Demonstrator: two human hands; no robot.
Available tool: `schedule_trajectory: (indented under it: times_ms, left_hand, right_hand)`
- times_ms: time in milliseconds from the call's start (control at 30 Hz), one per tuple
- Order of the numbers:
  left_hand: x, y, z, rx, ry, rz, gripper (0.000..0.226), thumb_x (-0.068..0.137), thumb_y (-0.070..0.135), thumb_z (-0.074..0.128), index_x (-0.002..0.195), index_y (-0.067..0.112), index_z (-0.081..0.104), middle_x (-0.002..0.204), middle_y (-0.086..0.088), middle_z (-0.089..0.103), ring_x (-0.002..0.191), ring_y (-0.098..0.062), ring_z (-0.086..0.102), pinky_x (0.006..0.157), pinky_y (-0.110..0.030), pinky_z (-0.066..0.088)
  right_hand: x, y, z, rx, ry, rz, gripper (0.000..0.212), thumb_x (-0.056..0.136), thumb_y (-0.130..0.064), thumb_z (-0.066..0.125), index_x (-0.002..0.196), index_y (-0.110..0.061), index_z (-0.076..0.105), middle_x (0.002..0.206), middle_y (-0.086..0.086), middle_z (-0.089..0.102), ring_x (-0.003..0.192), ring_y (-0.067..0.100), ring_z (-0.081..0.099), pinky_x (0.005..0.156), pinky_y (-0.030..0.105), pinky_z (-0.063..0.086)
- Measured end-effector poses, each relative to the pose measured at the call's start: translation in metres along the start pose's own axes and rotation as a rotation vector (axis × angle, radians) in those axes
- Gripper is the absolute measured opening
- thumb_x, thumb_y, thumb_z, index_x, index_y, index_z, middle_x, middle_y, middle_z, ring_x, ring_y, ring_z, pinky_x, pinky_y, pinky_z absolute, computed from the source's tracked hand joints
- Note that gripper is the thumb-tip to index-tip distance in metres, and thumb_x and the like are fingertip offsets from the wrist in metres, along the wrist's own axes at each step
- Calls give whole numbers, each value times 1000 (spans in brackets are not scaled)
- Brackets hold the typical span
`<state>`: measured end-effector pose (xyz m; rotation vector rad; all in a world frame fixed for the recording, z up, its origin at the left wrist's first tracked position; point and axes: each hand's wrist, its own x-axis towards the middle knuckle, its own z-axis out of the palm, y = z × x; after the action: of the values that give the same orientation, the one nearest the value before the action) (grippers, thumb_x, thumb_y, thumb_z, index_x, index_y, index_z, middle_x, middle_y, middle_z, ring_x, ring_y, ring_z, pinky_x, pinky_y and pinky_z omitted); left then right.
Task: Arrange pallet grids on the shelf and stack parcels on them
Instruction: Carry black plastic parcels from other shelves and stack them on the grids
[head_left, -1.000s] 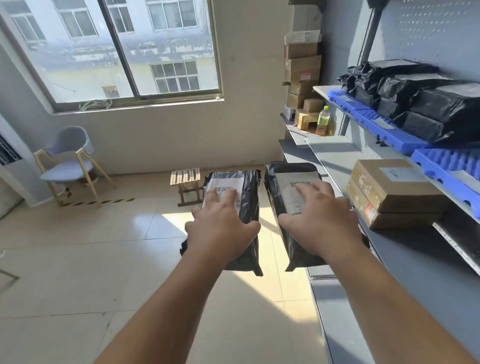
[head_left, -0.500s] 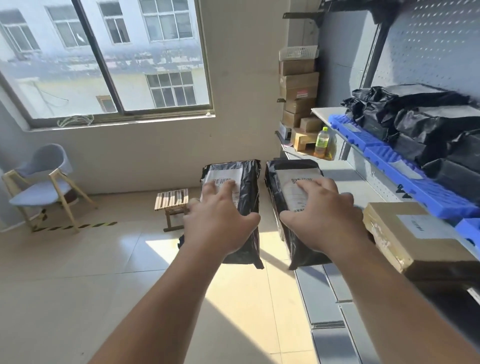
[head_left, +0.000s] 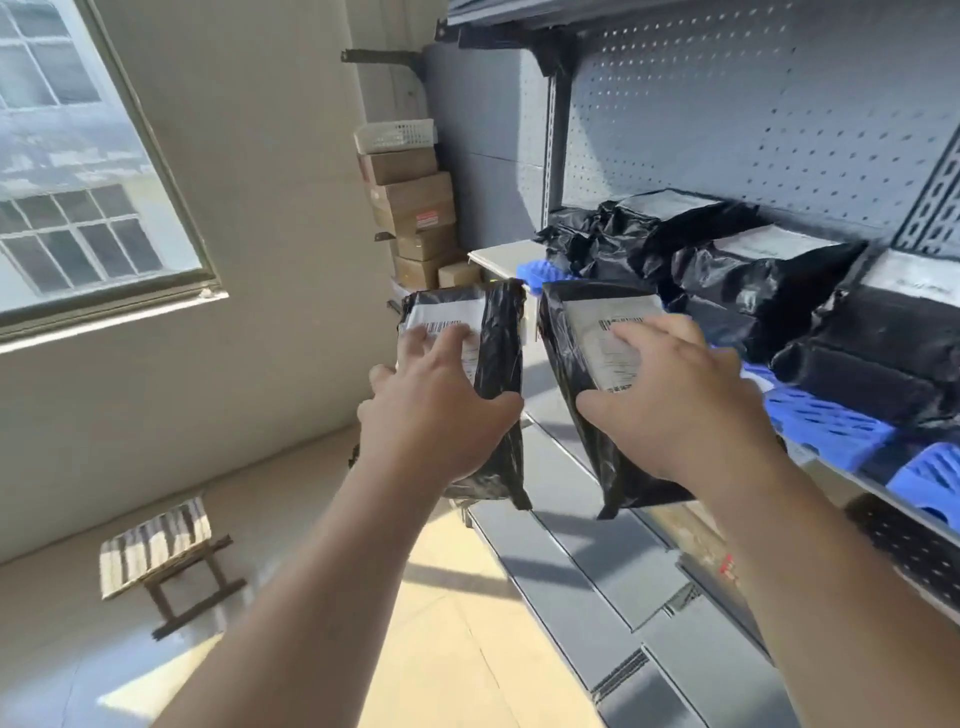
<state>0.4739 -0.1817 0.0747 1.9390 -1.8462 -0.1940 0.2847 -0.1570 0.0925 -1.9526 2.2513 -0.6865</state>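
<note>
My left hand (head_left: 441, 410) grips a black plastic parcel (head_left: 498, 343) with a white barcode label, held up in the air left of the shelf. My right hand (head_left: 675, 400) grips a second black parcel (head_left: 571, 338) of the same kind, close beside the first and level with the upper shelf. On that shelf lie blue pallet grids (head_left: 826, 421), and several black parcels (head_left: 758, 280) are stacked on them against the perforated back panel.
The grey lower shelf (head_left: 587, 566) runs beneath my arms, with a brown box partly hidden behind my right forearm. Cardboard boxes (head_left: 410, 218) with a white basket on top stand in the far corner. A small wooden stool (head_left: 161, 551) stands on the floor at left.
Both hands have risen with their parcels, from the lower shelf's level up to the upper shelf. The view has swung right and upward toward the shelving.
</note>
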Motion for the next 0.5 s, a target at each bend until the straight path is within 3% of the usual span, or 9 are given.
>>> schedule_trajectory:
  times_ms: [167,500]
  left_hand:
    - [55,24,7,-53,-44,151,73,76,60,61,143,47,34,156,5,27,131,-39,38,99,-55,45]
    - [136,114,30,-108,-46,386,77,74,63,60,145,45,35,154,2,30,129,-41,42,97,-50,46]
  right_hand:
    - [28,6,-13,-40,103,105,68,80,-52,62,144,-38,41,151,-13,30,121,33,41,96,46,37]
    - [82,52,-44,-112,288,226,67,80,-51,64,142,-37,43,150,-8,33,120,36,43,94,47,38]
